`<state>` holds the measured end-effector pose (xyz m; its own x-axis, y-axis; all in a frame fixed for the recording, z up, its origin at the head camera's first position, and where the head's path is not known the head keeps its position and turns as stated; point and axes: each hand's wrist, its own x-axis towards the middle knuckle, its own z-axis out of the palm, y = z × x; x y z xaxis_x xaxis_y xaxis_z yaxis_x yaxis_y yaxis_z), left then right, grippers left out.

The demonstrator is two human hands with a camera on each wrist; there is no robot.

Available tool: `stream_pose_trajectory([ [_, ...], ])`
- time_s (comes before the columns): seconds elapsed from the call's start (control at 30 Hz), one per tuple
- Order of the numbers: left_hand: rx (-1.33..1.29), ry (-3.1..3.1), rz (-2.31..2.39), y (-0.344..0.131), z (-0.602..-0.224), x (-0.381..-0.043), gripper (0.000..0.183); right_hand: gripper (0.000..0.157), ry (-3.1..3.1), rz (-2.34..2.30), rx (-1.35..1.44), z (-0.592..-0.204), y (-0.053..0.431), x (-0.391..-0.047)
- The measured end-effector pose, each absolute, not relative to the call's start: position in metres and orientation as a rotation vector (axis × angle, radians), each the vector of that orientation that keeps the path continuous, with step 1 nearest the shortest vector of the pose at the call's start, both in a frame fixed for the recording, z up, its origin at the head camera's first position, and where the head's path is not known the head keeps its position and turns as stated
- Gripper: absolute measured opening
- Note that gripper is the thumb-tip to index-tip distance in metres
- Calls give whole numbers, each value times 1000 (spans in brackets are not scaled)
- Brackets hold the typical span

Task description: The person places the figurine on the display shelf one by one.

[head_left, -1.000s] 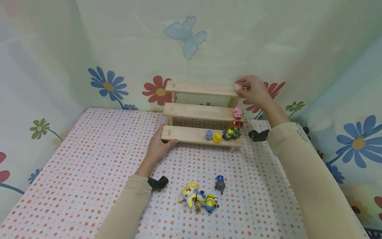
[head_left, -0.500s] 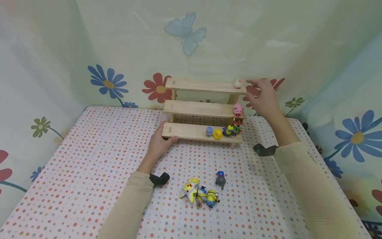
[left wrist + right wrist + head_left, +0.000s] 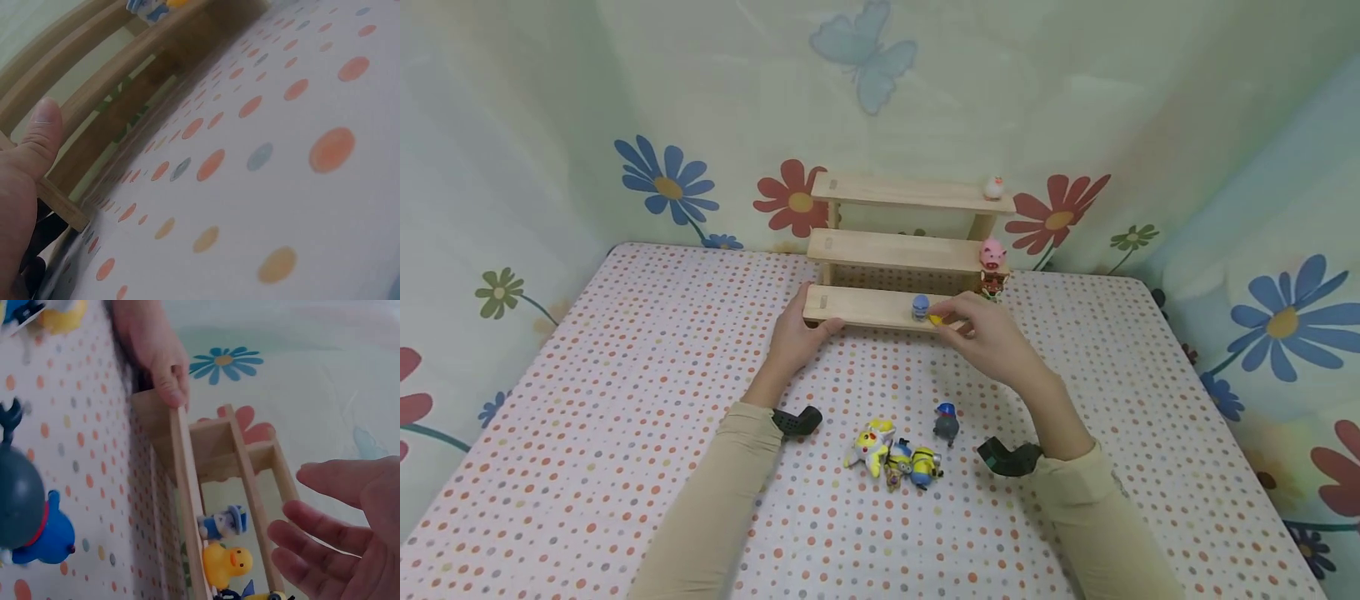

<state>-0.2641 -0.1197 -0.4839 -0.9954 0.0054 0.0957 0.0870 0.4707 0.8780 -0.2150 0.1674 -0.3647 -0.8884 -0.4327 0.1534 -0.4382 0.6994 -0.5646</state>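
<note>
A white-and-yellow figure, two Minions and a grey blue-capped figure lie on the bench, unshelved. Beyond, the left hand grips the wooden shelf's end; the right hand, fingers loose and apart, is at the rubber duck on the lowest step, beside a blue-hatted figure. Behind, the middle step carries a pig, the top a white bird; shelving seems roughly half done.

A pale tan three-tier wooden shelf bears a rounded yellow toy duck; beneath the shelf, white, multicolour-dotted cloth.
</note>
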Motion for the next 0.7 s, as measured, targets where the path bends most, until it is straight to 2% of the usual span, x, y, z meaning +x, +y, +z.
stream_pose_trajectory([
  [0.23, -88, -2621, -1555, -118, -485, -265, 99, 25, -3004, 900, 783, -373, 169, -213],
  [0.57, -78, -2639, -1550, -120, -482, -265, 99, 50, -3589, 438, 1006, -383, 163, -199],
  [0.7, -78, -2643, -1569, -118, -485, -264, 101, 51, -3633, 289, 1018, -386, 161, -190],
])
